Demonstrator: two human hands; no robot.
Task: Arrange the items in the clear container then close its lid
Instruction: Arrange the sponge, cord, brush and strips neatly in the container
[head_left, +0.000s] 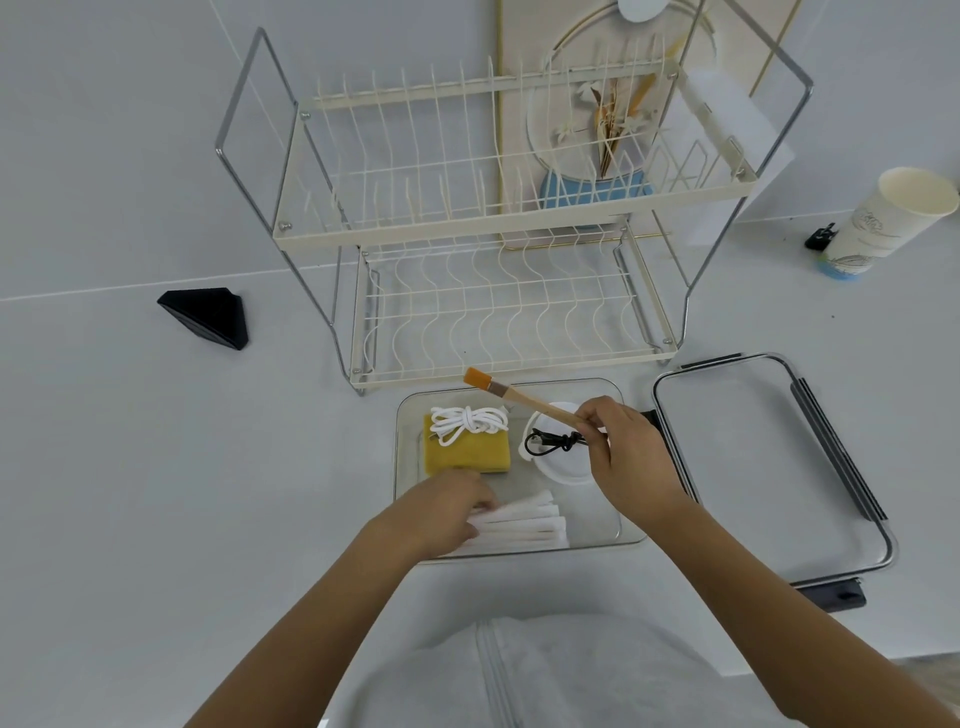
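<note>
1. Nearest the camera: a grey zipped garment (498, 670) at bottom centre, with both forearms reaching forward over the white surface (156, 467).
2. Left hand (441, 506): fingers pressed down on a stack of white folded cloths (524, 525) at the near left of the clear container (631, 535); the cloth count cannot be told.
3. Inside the container, left to right: one yellow sponge (467, 452) with one coiled white cord (467, 422) lying on it; one round white item (563, 470) carrying one black cable (550, 441).
4. Right hand (631, 457): closed on the wooden handle of one orange-bristled brush (511, 394), held above the container, bristles pointing far-left.
5. One lid (753, 467) lies flat just right of the container.
</note>
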